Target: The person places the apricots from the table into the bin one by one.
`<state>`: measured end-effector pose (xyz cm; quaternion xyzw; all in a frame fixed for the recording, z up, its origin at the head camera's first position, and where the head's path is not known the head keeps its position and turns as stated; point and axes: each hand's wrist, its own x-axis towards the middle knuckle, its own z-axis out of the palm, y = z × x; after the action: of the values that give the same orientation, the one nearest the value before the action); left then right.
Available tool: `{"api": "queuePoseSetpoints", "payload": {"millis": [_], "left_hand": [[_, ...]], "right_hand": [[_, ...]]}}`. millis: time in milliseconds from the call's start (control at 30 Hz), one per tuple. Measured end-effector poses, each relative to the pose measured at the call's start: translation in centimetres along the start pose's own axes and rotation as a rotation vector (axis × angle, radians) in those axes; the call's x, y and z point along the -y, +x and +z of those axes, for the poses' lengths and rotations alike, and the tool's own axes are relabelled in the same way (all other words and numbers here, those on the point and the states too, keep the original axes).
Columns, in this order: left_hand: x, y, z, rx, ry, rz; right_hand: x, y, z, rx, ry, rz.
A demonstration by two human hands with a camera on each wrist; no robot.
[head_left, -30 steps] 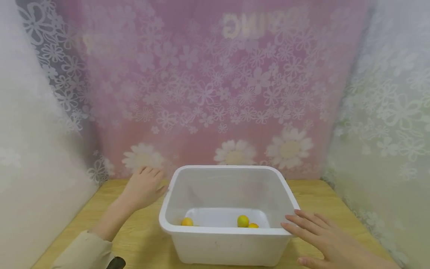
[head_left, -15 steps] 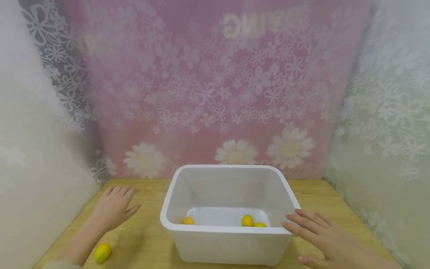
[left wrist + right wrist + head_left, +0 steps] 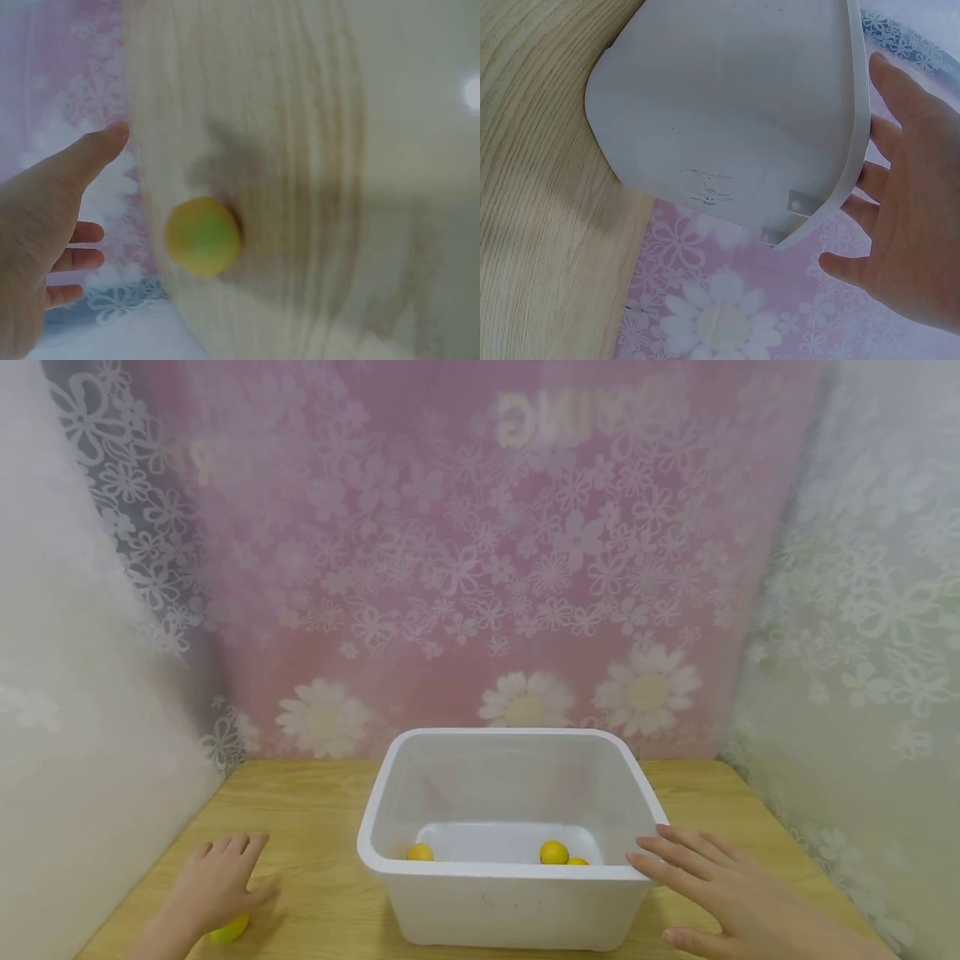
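My left hand [image 3: 217, 881] hovers over a small yellow-green citrus fruit [image 3: 231, 929] on the table at the front left, partly covering it in the head view. Its fingers are extended and hold nothing. The left wrist view shows the same citrus fruit [image 3: 203, 235] whole, apart from the thumb and fingers. A white plastic tub [image 3: 510, 910] stands in the middle. On its right rim rest the straight fingertips of my right hand [image 3: 720, 889]; in the right wrist view, that hand [image 3: 915, 195] lies along the rim with its thumb spread.
Inside the tub are an orange-yellow fruit [image 3: 420, 852] at left and a yellow one [image 3: 553, 852] at right, with another fruit [image 3: 577, 862] mostly hidden by the front rim. Flower-patterned curtains [image 3: 480, 568] enclose the wooden table [image 3: 315, 827] at the back and sides.
My left hand has moved from the tub's left rim out left and back toward me, over the citrus fruit. Fruits at the tub's right have shifted slightly. My right hand has stayed at the rim.
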<state>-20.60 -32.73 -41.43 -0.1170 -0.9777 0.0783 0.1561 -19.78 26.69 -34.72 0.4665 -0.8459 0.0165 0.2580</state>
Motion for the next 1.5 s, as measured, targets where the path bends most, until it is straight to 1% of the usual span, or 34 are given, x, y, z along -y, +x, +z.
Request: {"api": "queuePoseSetpoints", "payload": {"millis": [133,200,300,400,467,667,767,900,1033,1133,1267,1500], "left_hand": [[0.3,-1.3,1.2,0.096,0.017,-0.014],[0.5,-1.9,1.7,0.117,0.035,-0.001],[0.9,-2.6,2.4,0.159,0.020,0.006],[1.2,-3.1,2.8,0.197,0.000,-0.004],[1.4,-3.2,2.9,0.218,0.005,-0.009],[1.6,-3.1,3.3,0.230,-0.002,-0.026],[1.4,-3.1,3.4,0.220,-0.003,-0.027],[1.0,-2.9,3.1,0.178,-0.010,-0.029],[0.7,-2.3,2.5,0.113,-0.002,-0.004],[0.7,-1.5,1.9,0.041,0.021,0.038],[0.4,-0.5,1.0,-0.041,0.035,0.075],[-0.4,1.2,-0.8,-0.069,0.017,0.080]], "right_hand": [[0.0,0.0,0.1,-0.007,-0.001,-0.013],[0.0,0.0,0.1,-0.008,-0.003,-0.014],[0.0,0.0,0.2,-0.012,-0.002,-0.011],[0.0,0.0,0.2,-0.018,0.000,-0.011],[0.0,0.0,0.2,-0.020,0.002,-0.013],[0.1,0.0,0.1,-0.022,0.006,-0.009],[0.1,-0.1,0.2,-0.024,0.011,-0.010],[0.1,-0.1,0.2,-0.025,0.011,-0.012],[0.1,-0.1,0.2,-0.027,0.010,-0.012],[0.1,-0.1,0.2,-0.026,0.013,-0.006],[0.1,-0.1,0.1,-0.020,0.016,0.002],[0.2,0.0,0.0,-0.009,0.013,0.000]]}}
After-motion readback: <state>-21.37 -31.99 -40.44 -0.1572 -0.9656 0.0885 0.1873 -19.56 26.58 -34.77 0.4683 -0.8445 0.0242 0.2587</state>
